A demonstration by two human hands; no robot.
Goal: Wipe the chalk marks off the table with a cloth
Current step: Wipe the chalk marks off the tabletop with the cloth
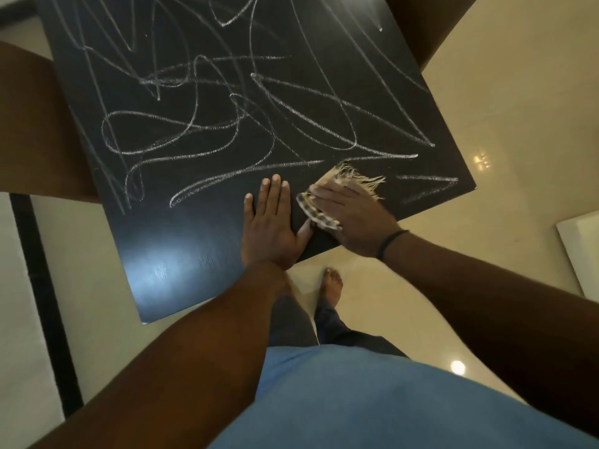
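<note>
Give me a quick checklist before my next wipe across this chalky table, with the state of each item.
1. Cloth under the right hand, lying on the table: ok.
2. Left hand flat on the tabletop beside the cloth, bracing: ok.
3. Chalk marks left to wipe: not ok, scribbles cover most of the surface beyond both hands.
4. Near strip by the front edge free of chalk: ok, no lines show there.
5. Path ahead of the cloth free of objects: ok, only chalk lines show.
6. Cloth clean enough to lift chalk: cannot tell, the hand covers most of it.
</note>
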